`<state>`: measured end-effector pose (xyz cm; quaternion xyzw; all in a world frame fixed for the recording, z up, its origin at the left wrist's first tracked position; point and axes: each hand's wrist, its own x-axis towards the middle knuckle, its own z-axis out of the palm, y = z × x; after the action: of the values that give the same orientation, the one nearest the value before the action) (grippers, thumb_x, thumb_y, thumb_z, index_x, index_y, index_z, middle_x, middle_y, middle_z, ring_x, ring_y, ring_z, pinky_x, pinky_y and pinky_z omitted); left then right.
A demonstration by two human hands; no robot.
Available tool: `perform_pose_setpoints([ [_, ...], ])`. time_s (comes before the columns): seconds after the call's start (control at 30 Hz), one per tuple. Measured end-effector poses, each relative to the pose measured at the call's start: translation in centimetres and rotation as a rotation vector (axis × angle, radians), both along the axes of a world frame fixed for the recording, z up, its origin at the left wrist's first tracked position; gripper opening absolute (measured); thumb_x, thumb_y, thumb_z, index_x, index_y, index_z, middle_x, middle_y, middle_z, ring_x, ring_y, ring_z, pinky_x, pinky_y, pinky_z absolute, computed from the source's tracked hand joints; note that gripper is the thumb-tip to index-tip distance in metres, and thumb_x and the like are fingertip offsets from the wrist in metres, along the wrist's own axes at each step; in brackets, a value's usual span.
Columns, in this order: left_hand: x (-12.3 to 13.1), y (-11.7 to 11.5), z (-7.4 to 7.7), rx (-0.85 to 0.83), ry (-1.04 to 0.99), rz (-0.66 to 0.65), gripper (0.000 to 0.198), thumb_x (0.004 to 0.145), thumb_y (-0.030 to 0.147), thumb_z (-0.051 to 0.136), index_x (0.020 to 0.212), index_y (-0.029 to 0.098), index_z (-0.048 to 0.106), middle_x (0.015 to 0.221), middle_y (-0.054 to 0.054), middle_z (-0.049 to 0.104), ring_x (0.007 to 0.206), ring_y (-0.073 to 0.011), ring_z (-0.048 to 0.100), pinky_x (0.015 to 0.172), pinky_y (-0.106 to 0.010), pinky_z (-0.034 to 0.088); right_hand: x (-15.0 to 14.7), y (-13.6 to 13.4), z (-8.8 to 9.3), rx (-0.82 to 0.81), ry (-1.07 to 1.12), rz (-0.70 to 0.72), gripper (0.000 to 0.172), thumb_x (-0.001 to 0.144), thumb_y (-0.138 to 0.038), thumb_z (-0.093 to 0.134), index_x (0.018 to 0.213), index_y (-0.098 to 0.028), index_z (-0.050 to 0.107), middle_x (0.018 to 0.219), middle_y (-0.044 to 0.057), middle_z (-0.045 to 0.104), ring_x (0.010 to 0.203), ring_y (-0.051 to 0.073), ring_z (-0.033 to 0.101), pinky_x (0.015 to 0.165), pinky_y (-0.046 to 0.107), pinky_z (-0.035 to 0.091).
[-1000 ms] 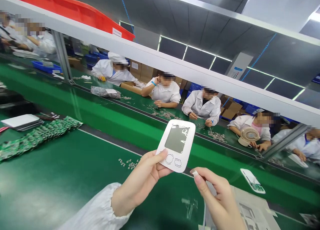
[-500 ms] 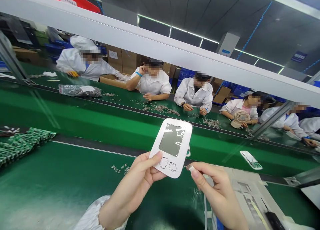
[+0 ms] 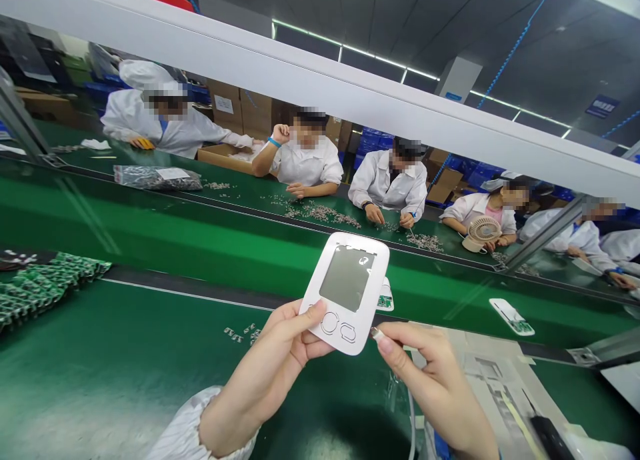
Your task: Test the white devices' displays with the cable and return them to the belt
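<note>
My left hand point(image 3: 280, 353) is closed round the lower left of a white handheld device point(image 3: 313, 317), thumb on its front. The device is tilted, with a grey display point(image 3: 345, 280) and two outlined button shapes facing me. Close to its lower right edge, my right hand point(image 3: 430, 367) pinches a small white plug point(image 3: 379, 336) with a metal tip. Whether the tip touches the device I cannot tell. A white cable point(image 3: 413, 413) hangs below the right hand; its join to the plug is hidden.
Green circuit boards point(image 3: 45, 283) are stacked at left. Small metal parts point(image 3: 240, 333) lie behind my left wrist. White casings with boards point(image 3: 513, 317) sit on the green belt. A black-handled tool point(image 3: 547, 437) lies at right. Several co-workers sit opposite, beyond a metal frame.
The device has shifted slightly right and its display glare has shrunk. The plug's tip is nearer the device's edge. The casings on the belt have moved a little right.
</note>
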<state>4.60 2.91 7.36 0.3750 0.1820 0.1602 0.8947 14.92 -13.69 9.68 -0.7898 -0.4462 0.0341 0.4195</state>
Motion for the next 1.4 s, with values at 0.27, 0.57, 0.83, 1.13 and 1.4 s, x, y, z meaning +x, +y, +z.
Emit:
perform_pose_setpoints([
  [0.27,-0.4,0.0,0.3,0.262,-0.019,-0.028,0.029,0.085,0.034,0.067,0.104,0.011,0.068,0.099,-0.012,0.072,0.089,-0.0244,0.068,0.074,-0.031,0.058,0.2,0.0,0.8,-0.135,-0.098,0.082,0.036,0.095,-0.04,0.045,0.078,-0.024,0.072,0.071,0.002,0.07,0.071,0.02,0.065,0.058,0.026,0.049],
  [0.57,-0.6,-3.1,-0.2,0.352,0.052,0.152,0.039,0.073,0.038,0.077,0.1,0.01,0.068,0.085,-0.01,0.073,0.076,-0.0236,0.07,0.061,-0.025,0.056,1.1,-1.3,0.6,-0.251,-0.02,0.143,0.033,0.097,-0.037,0.042,0.086,-0.023,0.07,0.086,0.003,0.07,0.085,0.023,0.063,0.076,0.033,0.047],
  [0.83,-0.8,-4.0,-0.5,0.318,0.033,0.175,0.038,0.074,0.041,0.076,0.098,0.012,0.069,0.088,-0.01,0.073,0.082,-0.0262,0.069,0.063,-0.027,0.057,0.9,-2.3,0.1,-0.148,-0.013,0.061,0.03,0.093,-0.044,0.049,0.099,-0.028,0.075,0.096,0.006,0.073,0.092,0.025,0.063,0.08,0.034,0.049],
  [1.13,-1.2,-4.1,-0.1,0.332,0.018,0.191,0.037,0.072,0.038,0.078,0.098,0.013,0.072,0.093,-0.011,0.074,0.085,-0.0286,0.069,0.063,-0.027,0.057,0.4,-2.5,-0.6,-0.066,-0.039,0.051,0.031,0.093,-0.046,0.05,0.103,-0.03,0.075,0.096,0.007,0.074,0.092,0.025,0.065,0.078,0.034,0.052],
  [1.4,-1.3,-4.7,0.2,0.341,0.036,0.266,0.034,0.07,0.039,0.079,0.093,0.014,0.074,0.09,-0.01,0.074,0.081,-0.0278,0.069,0.066,-0.029,0.058,0.3,-2.6,-0.8,-0.029,-0.049,0.05,0.027,0.092,-0.042,0.053,0.103,-0.029,0.074,0.095,0.008,0.073,0.091,0.024,0.065,0.076,0.034,0.054],
])
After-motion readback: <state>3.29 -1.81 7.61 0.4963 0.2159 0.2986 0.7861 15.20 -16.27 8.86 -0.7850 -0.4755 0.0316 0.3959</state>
